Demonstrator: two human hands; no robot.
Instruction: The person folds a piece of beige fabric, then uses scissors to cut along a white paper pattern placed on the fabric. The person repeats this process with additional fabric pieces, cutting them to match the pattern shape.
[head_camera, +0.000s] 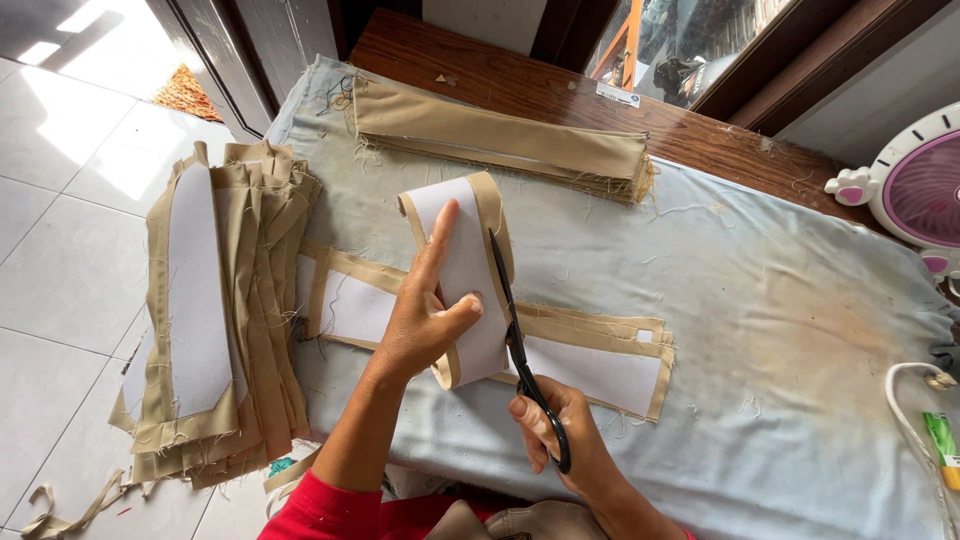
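Note:
My left hand (425, 310) holds up a tan fabric piece (470, 260) backed with white interfacing, fingers along the white face and thumb pressing it. My right hand (560, 430) grips black scissors (515, 340), whose blades run up along the right tan edge of that piece. Under them, flat on the cloth-covered table (780, 330), lie more tan pieces with white interfacing (590, 365).
A pile of tan pieces with white backing (215, 310) hangs off the table's left edge. A folded stack of tan fabric (500, 140) lies at the back. A pink and white fan (915, 190) stands at right, a white cable (905, 410) near the right edge. Tiled floor (60, 230) lies to the left.

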